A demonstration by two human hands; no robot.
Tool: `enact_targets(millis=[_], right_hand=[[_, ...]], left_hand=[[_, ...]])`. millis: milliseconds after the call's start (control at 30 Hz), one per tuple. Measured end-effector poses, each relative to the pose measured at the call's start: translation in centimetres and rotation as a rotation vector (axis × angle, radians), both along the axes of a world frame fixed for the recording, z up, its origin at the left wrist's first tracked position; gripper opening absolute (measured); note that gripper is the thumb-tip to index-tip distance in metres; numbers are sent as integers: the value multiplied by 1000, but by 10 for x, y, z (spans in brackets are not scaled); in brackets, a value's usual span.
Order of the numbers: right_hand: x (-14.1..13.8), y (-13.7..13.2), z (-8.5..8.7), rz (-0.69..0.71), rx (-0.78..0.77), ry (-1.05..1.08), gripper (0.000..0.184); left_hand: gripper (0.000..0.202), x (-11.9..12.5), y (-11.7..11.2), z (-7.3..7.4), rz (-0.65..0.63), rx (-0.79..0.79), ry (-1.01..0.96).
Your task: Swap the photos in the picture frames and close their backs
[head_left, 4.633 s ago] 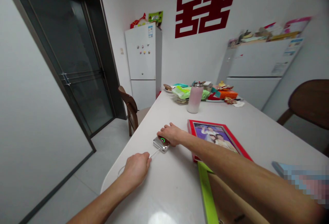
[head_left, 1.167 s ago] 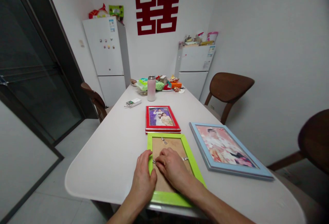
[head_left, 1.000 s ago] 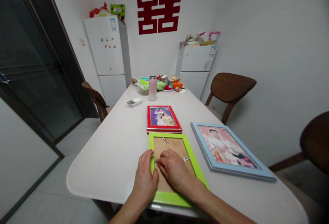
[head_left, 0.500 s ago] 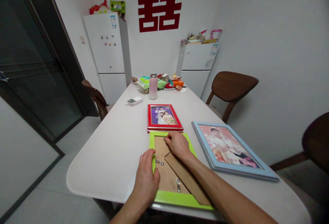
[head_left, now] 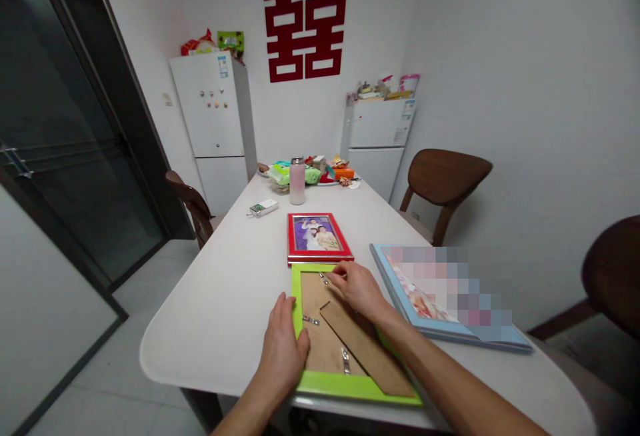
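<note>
Watching remotely, I see the green frame (head_left: 345, 386) at six o'clock, backing board (head_left: 320, 349) not yet out. My left hand (head_left: 283, 341), spread, steadies its nine-o'clock side; my right hand (head_left: 359, 287), grip unclear, is by the twelve-o'clock clip (head_left: 323, 279). Clips finished: can't tell.

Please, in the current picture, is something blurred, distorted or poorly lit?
In the head view, mosaic blocks hide much of the blue-framed photo; in the head view, the left refrigerator leans outward, probably from the wide lens; in the head view, the glass door is quite dark, while the left hand and right hand look reasonably sharp.
</note>
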State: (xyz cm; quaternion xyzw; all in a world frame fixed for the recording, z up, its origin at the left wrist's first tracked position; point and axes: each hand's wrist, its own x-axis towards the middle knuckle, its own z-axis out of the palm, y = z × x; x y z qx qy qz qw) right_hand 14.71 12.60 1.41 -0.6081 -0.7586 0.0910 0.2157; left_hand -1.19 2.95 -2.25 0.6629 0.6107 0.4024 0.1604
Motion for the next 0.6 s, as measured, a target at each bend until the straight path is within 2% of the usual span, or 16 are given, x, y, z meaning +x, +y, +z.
enact_targets(millis=[133,200,300,400,467,500,533,600], right_hand=[[31,-37,-4,-7,11,25,32],[40,-49,-12,-42,8,149,39],[45,-58,-18,-171,-118,572,48],[43,-63,-8,-228,-313,1151,46],[38,-70,3,-154,-373,1411,42],[34,-75,7,-99,-388,1462,40],[29,-79,9,-37,-385,1457,40],[17,-89,7,108,-299,1280,44]], left_hand=[[49,-1,1,4,-4,-20,-62],[50,-1,2,6,-2,-20,-105],[52,-4,2,7,13,-23,-195],[49,-9,3,6,22,-40,-322],[48,-8,5,5,13,-57,-424],[46,-5,5,5,5,-64,-476],[45,-1,5,5,-5,-67,-526],[40,11,4,6,-32,-65,-613]])
